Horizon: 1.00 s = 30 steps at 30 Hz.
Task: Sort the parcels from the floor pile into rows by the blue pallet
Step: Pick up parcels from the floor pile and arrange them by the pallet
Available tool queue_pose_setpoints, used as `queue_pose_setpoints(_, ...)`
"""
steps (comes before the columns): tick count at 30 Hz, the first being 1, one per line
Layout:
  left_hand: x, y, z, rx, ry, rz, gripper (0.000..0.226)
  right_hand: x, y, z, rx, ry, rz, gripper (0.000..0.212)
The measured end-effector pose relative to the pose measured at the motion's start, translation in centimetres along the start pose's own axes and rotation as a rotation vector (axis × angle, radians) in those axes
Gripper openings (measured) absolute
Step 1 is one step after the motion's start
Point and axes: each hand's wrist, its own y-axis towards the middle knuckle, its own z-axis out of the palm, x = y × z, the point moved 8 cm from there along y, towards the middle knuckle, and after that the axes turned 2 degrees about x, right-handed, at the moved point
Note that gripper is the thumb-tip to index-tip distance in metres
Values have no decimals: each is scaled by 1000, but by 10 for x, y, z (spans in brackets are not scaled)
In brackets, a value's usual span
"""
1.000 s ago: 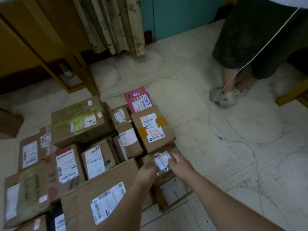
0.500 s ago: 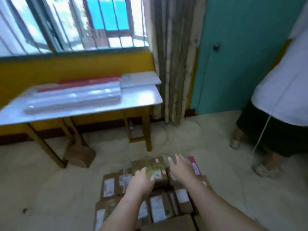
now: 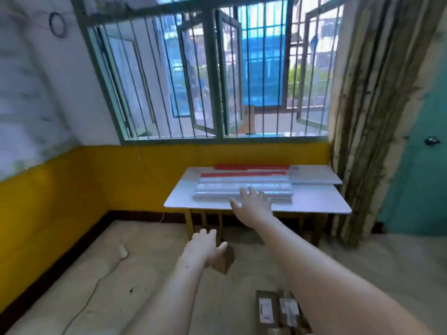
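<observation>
Your two arms are bare from as far up as the frame shows down to the wrists, with no sleeve, glove, watch or band on either. Your left hand (image 3: pixel 205 247), toward seven o'clock, and your right hand (image 3: pixel 254 204), near the centre, wear no rings that can be made out, though both are blurred. A few small dark specks mark your left forearm.

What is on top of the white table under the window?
On the white table lie long white strips with red-edged pieces behind them and a white board. The right hand covers part of the strips.
</observation>
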Motion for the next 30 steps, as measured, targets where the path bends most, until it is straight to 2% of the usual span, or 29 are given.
queue_pose_setpoints(6,79,64,-23,35,64,19,67,62,81,42,27,-19,13,70)
queue_pose_setpoints(12,147,159,-42,122,122,23,66,97,181,84,58,18,72,72)
queue_pose_setpoints(17,181,241,-42,188,103,75,67,117,243,117,13,128,91,66)
queue_pose_setpoints(22,230,326,-2,300,117,88,66,129,294,175,-7,103,43,50)
queue_pose_setpoints(26,262,400,45,372,126,115,64,103,333,247,21,206,187,42)
queue_pose_setpoints(30,290,470,122,440,106,113,63,68,360,351,103,318,325,44)
